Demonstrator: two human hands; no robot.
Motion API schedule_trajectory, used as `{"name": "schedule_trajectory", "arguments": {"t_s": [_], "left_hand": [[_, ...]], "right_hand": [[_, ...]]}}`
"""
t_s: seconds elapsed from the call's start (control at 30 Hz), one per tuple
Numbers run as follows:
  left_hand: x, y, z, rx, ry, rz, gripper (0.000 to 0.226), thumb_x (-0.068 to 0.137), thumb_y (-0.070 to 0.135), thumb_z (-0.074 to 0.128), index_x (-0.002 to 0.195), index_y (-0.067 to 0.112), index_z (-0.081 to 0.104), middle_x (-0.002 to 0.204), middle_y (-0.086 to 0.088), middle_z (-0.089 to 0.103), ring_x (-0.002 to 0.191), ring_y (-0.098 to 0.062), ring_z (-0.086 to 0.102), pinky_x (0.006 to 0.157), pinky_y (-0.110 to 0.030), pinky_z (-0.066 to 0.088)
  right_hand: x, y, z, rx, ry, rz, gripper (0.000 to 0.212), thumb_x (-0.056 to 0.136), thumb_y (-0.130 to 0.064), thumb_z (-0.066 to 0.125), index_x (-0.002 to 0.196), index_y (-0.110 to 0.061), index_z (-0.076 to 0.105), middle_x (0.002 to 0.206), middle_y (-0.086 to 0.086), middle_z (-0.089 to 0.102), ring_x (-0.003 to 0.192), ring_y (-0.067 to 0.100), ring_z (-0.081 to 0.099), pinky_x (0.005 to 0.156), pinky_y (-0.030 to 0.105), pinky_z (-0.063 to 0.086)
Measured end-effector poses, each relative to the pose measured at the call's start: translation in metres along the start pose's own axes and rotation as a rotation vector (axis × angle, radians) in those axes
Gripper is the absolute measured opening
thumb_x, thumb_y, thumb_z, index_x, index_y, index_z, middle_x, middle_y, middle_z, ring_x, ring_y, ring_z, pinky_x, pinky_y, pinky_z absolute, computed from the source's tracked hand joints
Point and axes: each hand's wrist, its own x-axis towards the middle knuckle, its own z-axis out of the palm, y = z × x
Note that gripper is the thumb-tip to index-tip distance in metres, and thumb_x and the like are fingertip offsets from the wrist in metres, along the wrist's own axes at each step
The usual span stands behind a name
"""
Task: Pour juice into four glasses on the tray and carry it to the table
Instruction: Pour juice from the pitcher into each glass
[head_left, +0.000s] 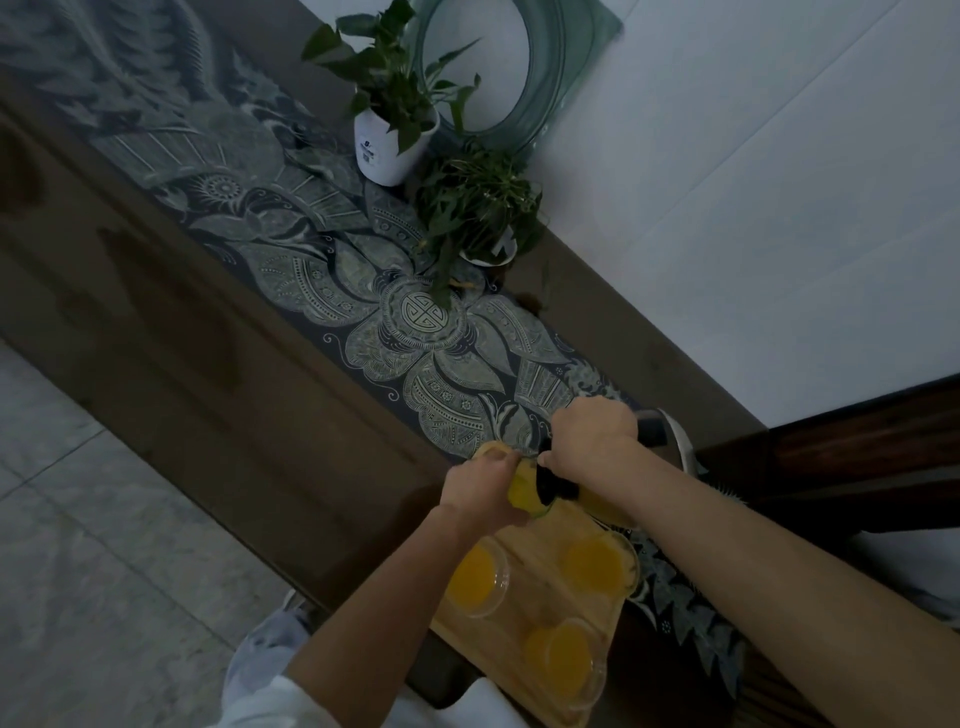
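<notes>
A wooden tray (524, 605) lies on the near end of the table. Three clear glasses holding orange juice stand on it: one at the left (475, 577), one at the right (597, 564), one nearest me (561, 657). My left hand (480, 486) grips a fourth glass (522, 493) with juice in it at the tray's far edge. My right hand (592, 441) is closed on the handle of a juice pitcher (605, 509). The pitcher's black top touches the fourth glass's rim, and my arm hides much of its body.
A patterned runner (363, 291) covers the middle of the dark wooden table. Two potted plants (395, 119) (478, 208) and a round glass vessel (483, 67) stand at the far end by the white wall. Dark wooden furniture (857, 457) is at the right, tiled floor at the left.
</notes>
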Motion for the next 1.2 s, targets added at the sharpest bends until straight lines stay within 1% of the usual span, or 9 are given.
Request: {"name": "schedule_trajectory", "arguments": {"t_s": [0.23, 0.3, 0.53, 0.7, 0.87, 0.97, 1.07, 1.13, 1.2], "left_hand": [[-0.003, -0.001, -0.001, -0.029, -0.01, -0.012, 0.096, 0.069, 0.052, 0.085, 0.149, 0.031, 0.037, 0.137, 0.003, 0.06, 0.114, -0.027, 0.064, 0.087, -0.047, 0.055], [-0.003, 0.0, -0.002, -0.023, -0.015, -0.013, 0.096, 0.069, 0.052, 0.085, 0.15, 0.031, 0.037, 0.138, 0.003, 0.059, 0.114, -0.028, 0.064, 0.087, -0.047, 0.055], [-0.004, 0.001, -0.005, -0.022, -0.037, -0.014, 0.095, 0.071, 0.052, 0.084, 0.15, 0.029, 0.037, 0.141, 0.002, 0.057, 0.117, -0.028, 0.062, 0.09, -0.048, 0.055], [-0.004, 0.001, -0.006, -0.027, -0.034, -0.011, 0.093, 0.072, 0.05, 0.084, 0.15, 0.029, 0.037, 0.139, 0.002, 0.057, 0.116, -0.029, 0.063, 0.089, -0.049, 0.056], [-0.004, 0.002, -0.006, -0.035, -0.032, -0.004, 0.088, 0.071, 0.048, 0.085, 0.145, 0.03, 0.042, 0.136, 0.003, 0.059, 0.113, -0.027, 0.064, 0.088, -0.048, 0.057], [-0.004, 0.002, -0.007, -0.048, -0.026, -0.005, 0.083, 0.07, 0.046, 0.086, 0.14, 0.031, 0.045, 0.134, 0.005, 0.06, 0.111, -0.025, 0.065, 0.087, -0.047, 0.057], [-0.004, 0.003, -0.007, -0.041, -0.02, 0.0, 0.084, 0.069, 0.047, 0.086, 0.14, 0.033, 0.045, 0.132, 0.006, 0.06, 0.109, -0.025, 0.065, 0.084, -0.044, 0.056], [-0.004, 0.003, -0.007, -0.037, -0.015, 0.001, 0.085, 0.068, 0.048, 0.085, 0.14, 0.034, 0.044, 0.132, 0.006, 0.06, 0.108, -0.026, 0.065, 0.082, -0.044, 0.056], [-0.005, 0.004, -0.007, -0.042, -0.01, -0.001, 0.085, 0.067, 0.048, 0.085, 0.14, 0.035, 0.044, 0.132, 0.007, 0.06, 0.108, -0.025, 0.066, 0.083, -0.045, 0.057]], "right_hand": [[0.002, 0.003, -0.009, -0.007, -0.013, 0.016, 0.037, 0.097, -0.049, 0.053, 0.114, -0.018, 0.065, 0.092, 0.004, 0.048, 0.081, 0.026, 0.048, 0.064, 0.037, 0.04], [0.003, 0.003, -0.01, -0.002, -0.012, 0.023, 0.036, 0.096, -0.049, 0.055, 0.111, -0.018, 0.066, 0.089, 0.004, 0.047, 0.079, 0.025, 0.048, 0.064, 0.037, 0.039], [0.01, 0.006, -0.009, -0.002, 0.006, 0.017, 0.038, 0.095, -0.051, 0.055, 0.111, -0.019, 0.066, 0.091, 0.004, 0.046, 0.08, 0.025, 0.048, 0.064, 0.037, 0.039], [0.012, 0.006, -0.006, 0.009, 0.013, 0.015, 0.037, 0.094, -0.05, 0.056, 0.111, -0.019, 0.065, 0.094, 0.004, 0.051, 0.08, 0.025, 0.047, 0.063, 0.038, 0.038], [0.01, 0.01, -0.001, 0.037, 0.029, 0.004, 0.042, 0.093, -0.054, 0.058, 0.115, -0.019, 0.062, 0.082, 0.002, 0.041, 0.08, 0.026, 0.049, 0.063, 0.037, 0.038], [0.009, 0.016, 0.005, 0.054, 0.047, -0.018, 0.05, 0.092, -0.062, 0.055, 0.119, -0.02, 0.06, 0.099, 0.005, 0.057, 0.092, 0.026, 0.058, 0.065, 0.037, 0.039], [0.008, 0.023, 0.011, 0.072, 0.068, -0.032, 0.057, 0.091, -0.067, 0.053, 0.12, -0.019, 0.061, 0.103, 0.006, 0.059, 0.092, 0.026, 0.059, 0.067, 0.036, 0.041], [0.009, 0.025, 0.014, 0.08, 0.082, -0.042, 0.061, 0.09, -0.069, 0.052, 0.123, -0.019, 0.06, 0.108, 0.006, 0.061, 0.1, 0.027, 0.061, 0.067, 0.037, 0.041], [0.009, 0.028, 0.018, 0.091, 0.088, -0.027, 0.061, 0.089, -0.071, 0.051, 0.119, -0.02, 0.061, 0.093, 0.004, 0.056, 0.092, 0.026, 0.059, 0.065, 0.036, 0.04]]}}
